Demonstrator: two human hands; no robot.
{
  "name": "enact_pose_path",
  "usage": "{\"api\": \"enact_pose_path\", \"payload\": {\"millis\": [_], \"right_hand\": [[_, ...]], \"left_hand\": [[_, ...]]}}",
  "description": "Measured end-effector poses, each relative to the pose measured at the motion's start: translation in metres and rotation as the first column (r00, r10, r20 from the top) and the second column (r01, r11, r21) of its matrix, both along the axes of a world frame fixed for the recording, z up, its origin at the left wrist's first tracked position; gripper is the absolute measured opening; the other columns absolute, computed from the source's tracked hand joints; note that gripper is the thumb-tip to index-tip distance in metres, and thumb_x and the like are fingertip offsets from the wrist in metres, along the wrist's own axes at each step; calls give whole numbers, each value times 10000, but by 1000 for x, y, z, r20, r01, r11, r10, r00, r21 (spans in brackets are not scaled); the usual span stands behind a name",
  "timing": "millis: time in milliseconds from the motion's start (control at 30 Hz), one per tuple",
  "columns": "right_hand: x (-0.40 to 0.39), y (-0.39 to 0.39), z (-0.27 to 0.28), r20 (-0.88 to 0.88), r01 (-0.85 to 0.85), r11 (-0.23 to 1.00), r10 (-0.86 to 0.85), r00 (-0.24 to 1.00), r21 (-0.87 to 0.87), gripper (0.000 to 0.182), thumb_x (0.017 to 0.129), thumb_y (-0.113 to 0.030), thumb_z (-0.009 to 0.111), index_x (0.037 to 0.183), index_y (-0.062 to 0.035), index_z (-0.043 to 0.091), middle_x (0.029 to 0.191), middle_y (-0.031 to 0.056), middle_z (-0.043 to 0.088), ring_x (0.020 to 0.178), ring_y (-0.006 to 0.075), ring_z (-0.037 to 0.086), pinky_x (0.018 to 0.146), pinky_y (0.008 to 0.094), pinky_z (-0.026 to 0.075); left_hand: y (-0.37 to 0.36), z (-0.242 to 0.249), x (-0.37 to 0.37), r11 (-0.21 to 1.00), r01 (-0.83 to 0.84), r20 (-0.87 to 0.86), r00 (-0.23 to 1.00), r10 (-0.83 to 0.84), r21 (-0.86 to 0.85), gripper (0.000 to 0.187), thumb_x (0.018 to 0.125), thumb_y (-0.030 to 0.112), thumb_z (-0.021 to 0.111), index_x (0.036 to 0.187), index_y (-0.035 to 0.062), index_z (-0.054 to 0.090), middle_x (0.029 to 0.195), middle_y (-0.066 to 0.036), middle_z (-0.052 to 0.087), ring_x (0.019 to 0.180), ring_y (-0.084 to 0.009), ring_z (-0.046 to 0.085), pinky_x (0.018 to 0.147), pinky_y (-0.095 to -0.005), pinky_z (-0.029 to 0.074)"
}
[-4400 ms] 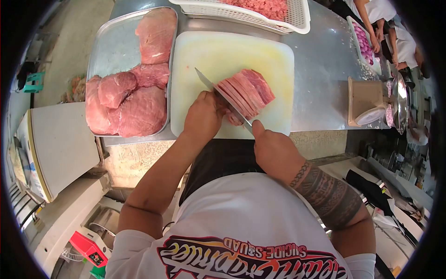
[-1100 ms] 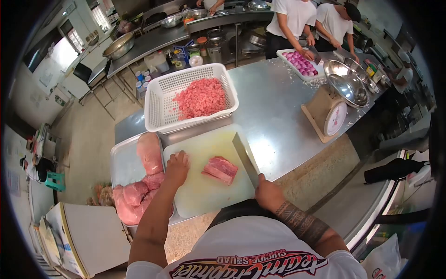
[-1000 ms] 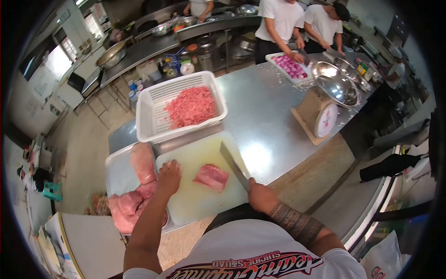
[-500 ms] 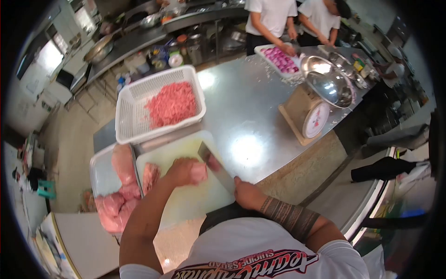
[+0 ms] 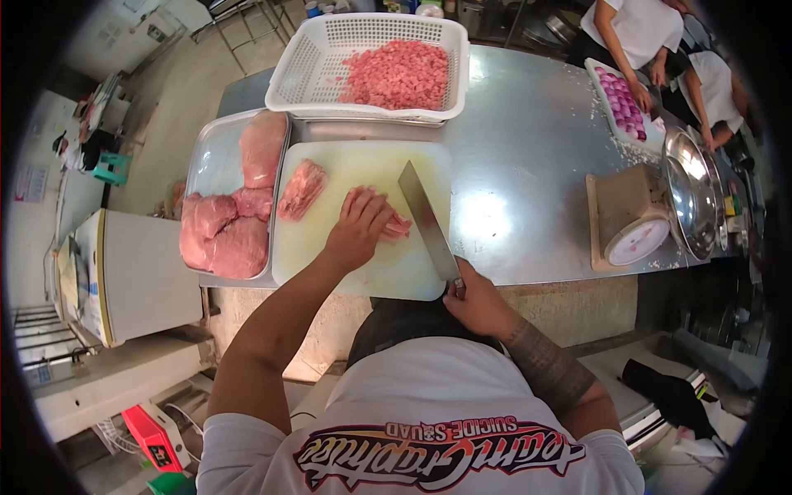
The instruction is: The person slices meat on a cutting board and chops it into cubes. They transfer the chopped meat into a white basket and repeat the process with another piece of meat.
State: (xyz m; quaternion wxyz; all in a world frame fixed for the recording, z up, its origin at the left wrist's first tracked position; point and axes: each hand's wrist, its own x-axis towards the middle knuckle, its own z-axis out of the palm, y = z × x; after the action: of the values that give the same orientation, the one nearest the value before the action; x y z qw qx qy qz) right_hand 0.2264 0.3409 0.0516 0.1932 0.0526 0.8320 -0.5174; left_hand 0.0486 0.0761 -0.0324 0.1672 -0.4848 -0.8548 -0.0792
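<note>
My left hand (image 5: 360,229) is closed over a piece of raw meat (image 5: 398,228) on the cutting board (image 5: 330,276). In my right hand (image 5: 477,304) is the handle of a large cleaver (image 5: 429,221). Its blade stands just right of the held meat, apart from it. Another meat strip (image 5: 303,190) lies on the board's left side. Big raw chunks (image 5: 233,235) fill much of the metal tray (image 5: 208,140) to the left. Behind the board, a white perforated basket (image 5: 289,91) holds diced meat (image 5: 400,76).
On the right stands a scale (image 5: 624,216) with a steel bowl (image 5: 691,190). Beyond it, a person (image 5: 631,33) works over a tray of purple onions (image 5: 620,103), beside another person (image 5: 711,91). A white cabinet (image 5: 153,268) stands at the left.
The view has swung, so the table's things sit higher and further right. My left hand now lies flatter over the meat, with its fingers pointing forward. The cleaver stays in my right hand.
</note>
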Motion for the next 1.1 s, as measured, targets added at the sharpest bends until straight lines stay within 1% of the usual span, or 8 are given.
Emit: {"api": "enact_pose_path", "payload": {"millis": [100, 167, 333, 433, 567, 700, 867, 1100], "right_hand": [[29, 12, -20, -78, 18, 996, -25, 997, -86, 625, 960, -133, 729, 1513, -46, 451, 984, 226, 703, 860, 367, 725, 814, 445, 572], [21, 17, -11, -38, 11, 1000, -10, 999, 26, 532, 974, -121, 690, 1451, -12, 481, 881, 205, 671, 816, 375, 702, 778, 459, 558], [-13, 18, 5, 51, -64, 991, 58, 997, 118, 459, 983, -131, 672, 1389, 9, 511, 853, 187, 663, 798, 386, 688, 745, 465, 545], [-26, 14, -4, 39, -93, 989, 89, 995, 115, 461, 981, -131, 670, 1392, 6, 513, 872, 194, 675, 802, 393, 688, 745, 466, 545], [-28, 15, -2, -78, -12, 994, 21, 997, 107, 466, 972, -102, 657, 1407, 8, 531, 865, 181, 680, 809, 357, 703, 767, 437, 559], [-6, 45, 10, -61, -2, 979, 15, 998, 204, 494, 946, -77, 660, 1427, -37, 558, 855, 182, 682, 762, 341, 702, 735, 421, 565], [46, 112, 29, 0, -365, 843, 397, 918, 395, 553, 887, -44, 679, 1429, -118, 595, 853, 140, 691, 752, 369, 690, 709, 450, 562], [66, 76, 21, 28, -392, 790, 431, 902, 471, 474, 939, -94, 651, 1407, -98, 574, 872, 170, 716, 800, 393, 721, 707, 494, 579]], "left_hand": [[-22, -1, 29, 992, -123, 254, 959, 128, -38, 695, 842, 12, 621, 1518, -19, 463, 1510, -257, 488, 1455, -472, 434, 1289, -556, 278], [-23, 8, 52, 884, -392, 480, 845, 236, 255, 748, 868, -19, 597, 1581, -29, 372, 1554, -260, 457, 1436, -453, 479, 1237, -538, 366], [-23, 12, 58, 310, -939, 982, 108, -153, 151, 834, 886, -28, 681, 1633, -30, 311, 1520, -223, 519, 1173, -275, 676, 989, -370, 575], [-14, 7, 41, 521, -814, 966, 232, -114, 257, 768, 891, -23, 678, 1601, -45, 386, 1454, -212, 588, 1202, -257, 664, 996, -349, 566], [-24, 4, 29, 673, -733, 693, 534, 484, 94, 601, 882, -15, 632, 1478, -44, 557, 1401, -263, 637, 1271, -384, 636, 1116, -462, 497], [-46, -1, 76, 743, -617, 559, 723, 407, 257, 418, 910, -16, 631, 1327, 10, 643, 1320, -236, 662, 1258, -432, 597, 1118, -514, 454], [-95, 30, 103, 577, -708, 439, 705, 557, 407, 376, 908, -67, 662, 1268, 34, 633, 1205, -186, 674, 1129, -401, 616, 1022, -477, 469], [-130, 102, 98, 308, -829, 526, 540, 657, 467, 292, 997, 17, 652, 1286, 21, 692, 1198, -73, 713, 1000, -158, 608, 927, -311, 502]]}}
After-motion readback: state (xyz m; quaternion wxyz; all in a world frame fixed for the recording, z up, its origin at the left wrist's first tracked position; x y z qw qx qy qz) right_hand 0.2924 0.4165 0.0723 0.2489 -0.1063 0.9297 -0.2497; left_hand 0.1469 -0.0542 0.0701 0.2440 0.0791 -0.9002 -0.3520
